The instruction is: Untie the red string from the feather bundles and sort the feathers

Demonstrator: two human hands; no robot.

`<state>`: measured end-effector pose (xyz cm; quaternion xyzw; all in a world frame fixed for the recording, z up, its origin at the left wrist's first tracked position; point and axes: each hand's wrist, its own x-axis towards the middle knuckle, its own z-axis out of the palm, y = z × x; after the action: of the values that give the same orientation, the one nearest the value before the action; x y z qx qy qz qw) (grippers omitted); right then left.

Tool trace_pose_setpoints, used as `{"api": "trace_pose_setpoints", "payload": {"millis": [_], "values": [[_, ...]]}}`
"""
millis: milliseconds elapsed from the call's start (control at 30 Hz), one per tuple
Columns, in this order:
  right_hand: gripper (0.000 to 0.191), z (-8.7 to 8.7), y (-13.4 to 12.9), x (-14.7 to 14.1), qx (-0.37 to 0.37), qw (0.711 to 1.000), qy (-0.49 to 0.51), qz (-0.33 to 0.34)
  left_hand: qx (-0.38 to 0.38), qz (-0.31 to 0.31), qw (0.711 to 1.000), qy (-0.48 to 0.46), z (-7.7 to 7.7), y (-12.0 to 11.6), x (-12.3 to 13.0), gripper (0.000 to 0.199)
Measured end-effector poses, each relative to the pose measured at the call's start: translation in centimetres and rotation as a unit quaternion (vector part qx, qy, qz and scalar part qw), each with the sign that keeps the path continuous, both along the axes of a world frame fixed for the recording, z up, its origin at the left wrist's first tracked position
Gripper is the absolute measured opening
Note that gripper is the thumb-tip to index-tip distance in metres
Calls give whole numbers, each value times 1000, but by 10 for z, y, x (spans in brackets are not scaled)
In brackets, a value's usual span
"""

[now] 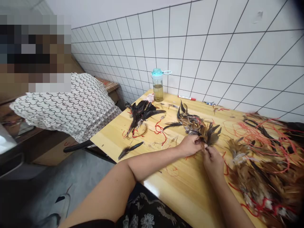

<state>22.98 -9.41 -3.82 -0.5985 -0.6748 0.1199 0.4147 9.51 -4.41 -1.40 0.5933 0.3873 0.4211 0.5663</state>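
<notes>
My left hand [190, 144] is closed around the lower end of a bunch of brown and black feathers [211, 133], which fans out above the fingers. Close against it, my right hand [213, 159] pinches at the base of the same bunch. The fingertips of both hands nearly meet there, and what exactly lies between them is partly hidden. Behind the hands lies a pile of dark, curled feathers [187, 118]. A red cord [226, 164] lies on the table beside my right hand.
A wooden table [187, 180] carries black feathers [142, 114] at left and a large heap of brown feathers [268, 177] with red cords at right. Near the tiled wall stand a water bottle [157, 87] and a marker [186, 98]. Another person [78, 104] is at the left.
</notes>
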Motion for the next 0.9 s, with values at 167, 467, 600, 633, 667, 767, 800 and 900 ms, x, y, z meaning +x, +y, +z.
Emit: {"api": "trace_pose_setpoints", "payload": {"millis": [167, 467, 600, 633, 667, 767, 800, 900], "values": [[32, 6, -4, 0, 7, 999, -27, -18, -30, -31, 997, -66, -2, -3, 4, 29], [30, 5, -1, 2, -23, 999, -20, -34, 4, 21, 1000, -22, -12, -12, 12, 19], [32, 4, 1, 2, -40, 998, 37, -16, 27, 16, 999, 12, -5, -10, 9, 21], [33, 4, 2, 2, -45, 997, 54, -14, 27, 1, 999, 20, -2, -9, 6, 22], [33, 4, 1, 3, -53, 996, 70, -14, 26, -19, 999, 30, 2, -7, 2, 22], [33, 5, 0, 4, -73, 990, 120, -24, 35, -58, 995, 77, 17, 2, -23, 22], [34, 5, 0, 4, -79, 986, 141, -27, 56, -44, 992, 101, 23, 6, -37, 22], [34, 2, -1, 4, -90, 971, 217, -32, 166, 26, 963, 213, 41, 17, -90, 14]]}}
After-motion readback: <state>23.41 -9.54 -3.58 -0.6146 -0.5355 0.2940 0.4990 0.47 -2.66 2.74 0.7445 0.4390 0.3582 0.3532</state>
